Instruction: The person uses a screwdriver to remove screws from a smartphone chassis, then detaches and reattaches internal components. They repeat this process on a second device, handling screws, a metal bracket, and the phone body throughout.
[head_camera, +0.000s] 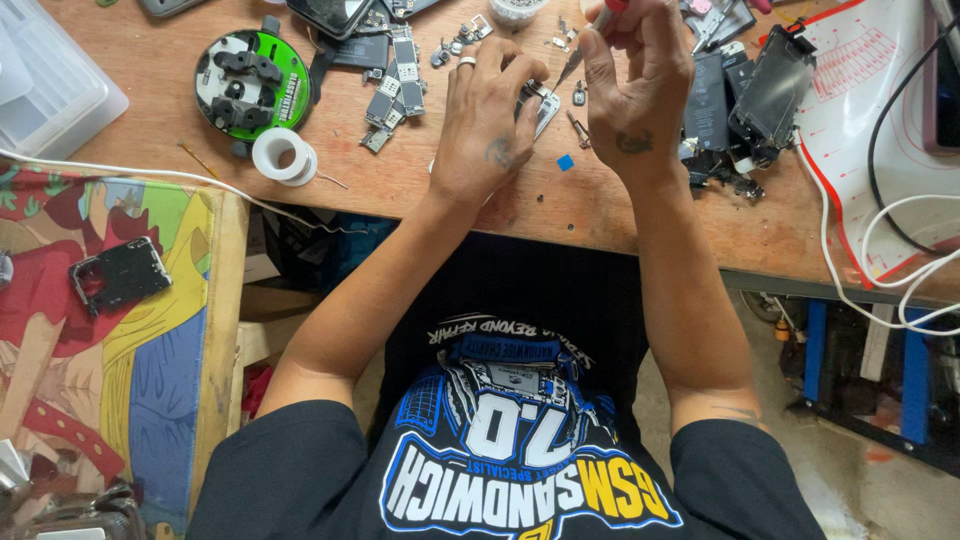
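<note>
Hands meet at the wooden bench (640, 215). Left hand (487, 125) pins a small metal part (545, 105) just beyond the bench's near edge; right hand (637, 85) grips a screwdriver (588, 45), tip touching the part. Farther in lie circuit boards (395, 85).

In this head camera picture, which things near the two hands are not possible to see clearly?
- Small metal part under the left hand: head view, fingers cover most of it.
- Thin red-handled tool in the right hand: top edge cuts off the handle; its tip is too small to identify.
- Dark rectangular phone on the wooden table: cut by the top edge.
- Tiny loose parts between the hands: too small to name.
</note>
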